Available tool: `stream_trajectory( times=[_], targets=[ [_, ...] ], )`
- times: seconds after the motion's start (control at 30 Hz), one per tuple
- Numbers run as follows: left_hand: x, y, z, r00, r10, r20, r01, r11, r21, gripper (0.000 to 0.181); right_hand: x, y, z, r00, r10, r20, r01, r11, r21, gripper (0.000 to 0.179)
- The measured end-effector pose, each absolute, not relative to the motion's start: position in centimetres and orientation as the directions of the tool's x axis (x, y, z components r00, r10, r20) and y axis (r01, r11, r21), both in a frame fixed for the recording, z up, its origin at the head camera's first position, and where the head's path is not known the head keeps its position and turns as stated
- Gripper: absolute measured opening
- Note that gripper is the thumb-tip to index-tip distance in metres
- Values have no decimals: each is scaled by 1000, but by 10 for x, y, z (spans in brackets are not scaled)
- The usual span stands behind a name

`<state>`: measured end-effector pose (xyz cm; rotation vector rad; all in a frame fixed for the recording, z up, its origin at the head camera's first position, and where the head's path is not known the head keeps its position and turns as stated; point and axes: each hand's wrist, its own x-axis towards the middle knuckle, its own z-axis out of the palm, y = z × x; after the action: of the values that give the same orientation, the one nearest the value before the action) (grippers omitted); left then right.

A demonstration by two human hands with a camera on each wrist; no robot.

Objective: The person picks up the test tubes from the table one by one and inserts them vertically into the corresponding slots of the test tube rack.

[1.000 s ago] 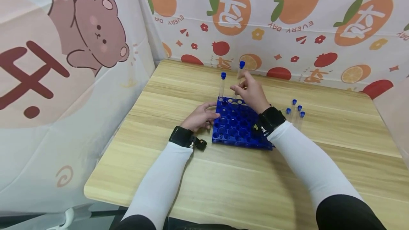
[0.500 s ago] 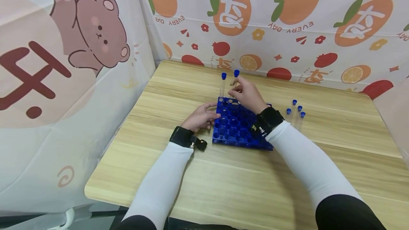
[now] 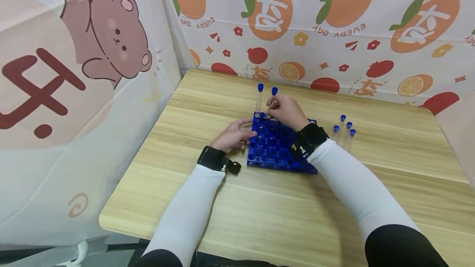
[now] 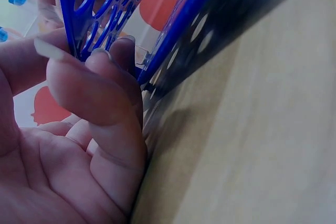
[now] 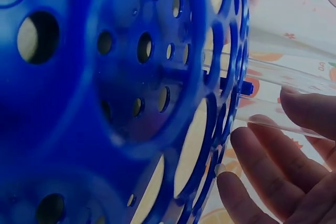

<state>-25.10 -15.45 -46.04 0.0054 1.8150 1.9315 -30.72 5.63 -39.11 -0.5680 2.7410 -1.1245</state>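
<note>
A blue test tube rack point(image 3: 265, 151), pierced with rows of round holes, stands on the wooden table. My left hand point(image 3: 231, 137) holds the rack's left edge, its thumb on top; in the left wrist view the fingers curl at the rack's lower layer point(image 4: 184, 32). At the rack's far side, my right hand point(image 3: 288, 111) pinches a clear test tube with a blue cap point(image 3: 274, 91). The tube's lower part runs into a back-row hole, as the right wrist view shows with the tube's wall point(image 5: 268, 123) between thumb and fingers. A second capped tube point(image 3: 259, 101) stands upright in the back-left corner.
Several blue-capped test tubes point(image 3: 342, 131) stand in a cluster right of the rack, beyond my right wrist. A patterned cloth point(image 3: 326, 52) hangs behind the table point(image 3: 267, 209), and another cloth point(image 3: 122, 143) hangs along its left side.
My right hand has lowered the pinched tube, which moved left and down into the back row beside the standing tube. The left hand has kept its hold on the rack.
</note>
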Motion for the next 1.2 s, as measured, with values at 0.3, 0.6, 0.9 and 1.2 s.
stream_trajectory(
  times=[0.3,0.6,0.9,1.2],
  targets=[
    [-252,-155,-460,-885,347,-312,-332,2,943,57,-310,54,-392,-921,-389,-20,-268,669,-693,25],
    [-252,-154,-461,-880,345,-325,-345,5,939,55,-310,54,-394,-925,-377,-45,-246,686,-685,25],
    [-252,-154,-462,-881,344,-325,-344,7,939,55,-310,54,-396,-927,-372,-50,-241,691,-682,25],
    [-253,-154,-461,-880,341,-329,-347,10,938,54,-311,54,-397,-928,-368,-59,-229,690,-687,28]
  ],
)
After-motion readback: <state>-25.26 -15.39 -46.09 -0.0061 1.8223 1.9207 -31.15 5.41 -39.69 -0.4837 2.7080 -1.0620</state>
